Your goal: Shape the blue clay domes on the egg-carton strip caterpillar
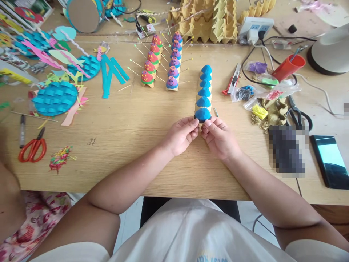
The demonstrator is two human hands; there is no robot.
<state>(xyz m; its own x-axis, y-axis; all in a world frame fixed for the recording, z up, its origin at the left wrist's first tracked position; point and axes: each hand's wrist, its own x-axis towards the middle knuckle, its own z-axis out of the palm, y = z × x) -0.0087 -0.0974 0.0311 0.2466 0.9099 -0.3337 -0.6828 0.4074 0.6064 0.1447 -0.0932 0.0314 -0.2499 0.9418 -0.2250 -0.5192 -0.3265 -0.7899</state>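
A strip of egg-carton bumps (203,102) with blue tops stands lengthwise on the table. At its near end, a dark band shows along the lower edge of the front blue bump (203,114). My left hand (183,134) pinches this end from the left. From the right, my right hand (219,135) pinches the same end with thumb and fingers. Further left stand two decorated egg-carton strips, one red and green (151,63) with faces, one purple and blue (174,65), both with pins sticking out.
Scissors (32,149), a marker (22,131) and woven blue paper discs (56,98) lie left. Right are a utility knife (233,80), bagged clay (259,111), black scissors (299,115), a red cup (289,67) and a phone (331,160). Egg cartons (204,18) stand behind. Another person sits left.
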